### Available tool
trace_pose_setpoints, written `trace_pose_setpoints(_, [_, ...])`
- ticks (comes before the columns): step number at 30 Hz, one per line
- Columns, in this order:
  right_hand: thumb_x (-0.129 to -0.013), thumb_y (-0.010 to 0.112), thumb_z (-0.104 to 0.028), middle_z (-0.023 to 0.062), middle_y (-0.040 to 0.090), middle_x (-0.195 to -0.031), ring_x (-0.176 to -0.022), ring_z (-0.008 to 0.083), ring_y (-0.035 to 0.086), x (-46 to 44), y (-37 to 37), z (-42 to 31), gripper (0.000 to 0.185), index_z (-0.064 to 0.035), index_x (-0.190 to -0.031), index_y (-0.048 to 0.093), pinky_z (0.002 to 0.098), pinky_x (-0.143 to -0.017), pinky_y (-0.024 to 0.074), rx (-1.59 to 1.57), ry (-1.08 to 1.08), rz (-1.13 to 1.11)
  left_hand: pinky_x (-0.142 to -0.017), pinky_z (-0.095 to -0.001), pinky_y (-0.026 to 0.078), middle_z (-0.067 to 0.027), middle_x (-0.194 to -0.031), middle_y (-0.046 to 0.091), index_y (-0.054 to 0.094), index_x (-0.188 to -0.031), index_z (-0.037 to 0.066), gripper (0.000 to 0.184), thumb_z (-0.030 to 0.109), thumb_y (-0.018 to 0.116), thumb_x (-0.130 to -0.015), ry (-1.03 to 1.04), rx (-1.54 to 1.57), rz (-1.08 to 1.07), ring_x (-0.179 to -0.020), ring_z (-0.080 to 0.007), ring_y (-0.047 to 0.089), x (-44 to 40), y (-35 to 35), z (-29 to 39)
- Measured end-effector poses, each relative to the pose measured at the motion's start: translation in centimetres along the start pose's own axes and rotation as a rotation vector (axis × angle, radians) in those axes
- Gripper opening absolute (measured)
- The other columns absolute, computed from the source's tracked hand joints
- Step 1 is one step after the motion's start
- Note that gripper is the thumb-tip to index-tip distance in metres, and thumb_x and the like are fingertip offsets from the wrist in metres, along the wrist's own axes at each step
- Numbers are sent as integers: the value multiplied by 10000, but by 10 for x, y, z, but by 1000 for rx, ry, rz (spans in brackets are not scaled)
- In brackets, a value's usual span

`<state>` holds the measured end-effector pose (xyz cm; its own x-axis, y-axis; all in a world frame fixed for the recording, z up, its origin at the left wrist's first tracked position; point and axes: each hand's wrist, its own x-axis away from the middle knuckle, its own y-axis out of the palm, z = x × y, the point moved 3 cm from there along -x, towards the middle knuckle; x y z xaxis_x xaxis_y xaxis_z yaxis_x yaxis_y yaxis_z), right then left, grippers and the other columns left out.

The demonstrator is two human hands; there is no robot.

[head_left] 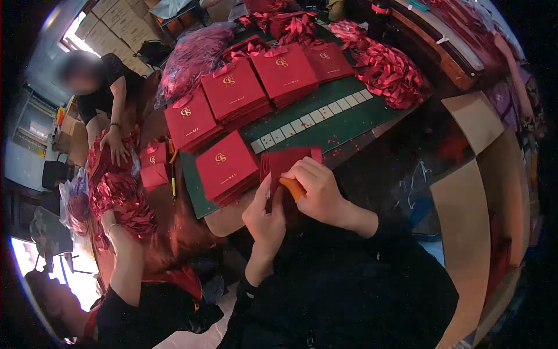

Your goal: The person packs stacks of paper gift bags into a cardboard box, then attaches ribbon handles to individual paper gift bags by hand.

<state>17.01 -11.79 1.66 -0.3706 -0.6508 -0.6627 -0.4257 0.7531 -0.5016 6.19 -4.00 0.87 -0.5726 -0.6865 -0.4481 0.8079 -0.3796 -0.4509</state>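
My left hand (265,220) grips the near side of a red paper bag (290,156), thumb and fingers closed on it. Wrapped in my right hand (318,189) is a tool with an orange handle (292,188); its working end is hidden at the bag, so its kind does not show. Just left of my hands lies a stack of red paper bags (228,166) with gold lettering. Behind it, more stacks of red bags (233,93) stand in a row on the green mat (343,132).
A strip of white cards (308,120) crosses the mat, with red paper bits around it. Red ribbons (390,75) are heaped at the right. Open cardboard boxes (462,215) flank me. Co-workers' hands (116,145) handle red ribbon bundles (122,200) at the left.
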Motion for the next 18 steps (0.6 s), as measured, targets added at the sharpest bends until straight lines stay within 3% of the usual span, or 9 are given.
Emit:
trace_pose_setpoints(6, [-709,616,31,133,540,-772,-741,319,535,4,8,5,129,-4,-795,526,403,-629,424,-237,290,-5,-604,-284,481,-167,-743,623,613,-1109,17,345,-40,637,-770,217,-48,63,-639,-220,630,2,4,-3])
trace_pose_setpoints(8, [-704,616,34,128,541,-776,-744,319,534,3,9,7,139,-11,-801,527,402,-627,422,-285,314,6,-690,-241,465,-89,-820,626,607,-1111,-17,317,-18,654,-798,162,-69,-28,-743,-99,564,4,5,-5])
trace_pose_setpoints(9, [-699,627,25,124,548,-797,-762,313,538,0,6,5,153,-26,-804,528,394,-632,421,-140,206,-28,-690,-241,465,-89,-820,626,607,-1111,-17,317,-18,654,-798,166,-76,-17,-743,-99,564,4,3,-4])
trace_pose_setpoints(11, [-684,673,-28,88,562,-866,-838,276,540,-7,0,3,197,-65,-825,541,365,-670,413,101,33,-94,-717,-230,456,-60,-840,624,608,-1106,-31,315,-16,663,-796,-32,106,-59,-776,-86,544,1,-1,-8])
trace_pose_setpoints(13, [-686,691,-64,42,555,-880,-886,242,527,-15,-10,0,213,-77,-852,559,361,-728,394,155,-164,49,-713,-220,449,-27,-852,625,613,-1108,-21,316,-8,665,-796,-121,270,-62,-764,-76,532,-3,-10,-11])
trace_pose_setpoints(15, [-682,709,-87,17,542,-879,-911,228,510,-20,-20,-1,226,-93,-866,578,374,-775,373,61,-197,30,-719,-225,456,-2,-901,626,607,-1113,-15,283,-7,621,-831,-258,552,-145,-754,-73,544,-1,-15,-19])
trace_pose_setpoints(16, [-682,716,-92,15,542,-887,-914,226,509,-22,-21,-2,220,-101,-857,583,379,-784,368,26,-229,16,-719,-225,456,-2,-901,626,607,-1113,-15,283,-7,621,-831,-252,547,-128,-754,-73,544,-3,-18,-23])
trace_pose_setpoints(18, [-684,735,-111,13,535,-923,-931,220,502,-23,-19,-2,209,-114,-834,590,386,-807,363,-21,-237,3,-744,-228,462,-17,-946,636,593,-1125,-21,263,-21,562,-865,-518,879,-234,-814,-67,561,-5,-16,-34])
